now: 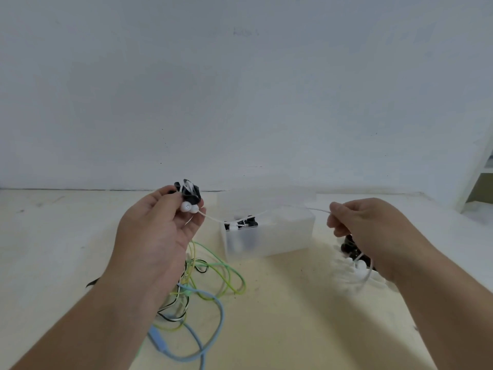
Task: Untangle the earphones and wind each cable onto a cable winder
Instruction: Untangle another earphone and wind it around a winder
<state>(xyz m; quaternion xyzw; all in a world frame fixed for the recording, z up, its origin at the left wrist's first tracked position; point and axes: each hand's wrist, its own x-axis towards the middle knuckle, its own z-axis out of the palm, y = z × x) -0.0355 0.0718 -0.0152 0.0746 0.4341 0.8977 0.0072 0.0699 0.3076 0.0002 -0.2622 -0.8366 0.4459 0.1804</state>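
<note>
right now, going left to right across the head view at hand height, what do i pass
left hand → black cable winder that it grips → translucent box → taut end of the white cable → right hand pinching it

winder: black, wound with white
earbuds: white
stretched cable: white
box: cloudy, see-through white
green cable: yellow-green, near left
blue cable: light blue, near left
striped cable: black with white
table: cream
wall: pale grey-white
</note>
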